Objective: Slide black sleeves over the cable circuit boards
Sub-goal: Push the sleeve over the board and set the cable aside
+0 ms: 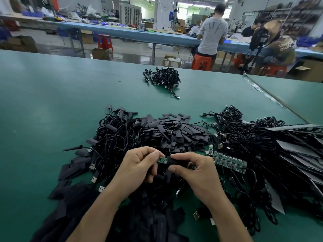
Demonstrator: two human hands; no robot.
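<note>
Black sleeve (176, 161) half covers green circuit board (162, 160).

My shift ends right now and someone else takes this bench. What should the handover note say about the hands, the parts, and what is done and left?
Left hand: pinches a circuit board by its end.
Right hand: pinches a black sleeve at the board's right end.
Done: sleeve started; most of the board's green face shows.
Left: slide it fully over, then do the bare boards to the right. Loose sleeves lie just beyond the hands.

Left hand (139, 167) pinches circuit board (162, 160); right hand (195, 172) holds black sleeve (176, 161).
</note>
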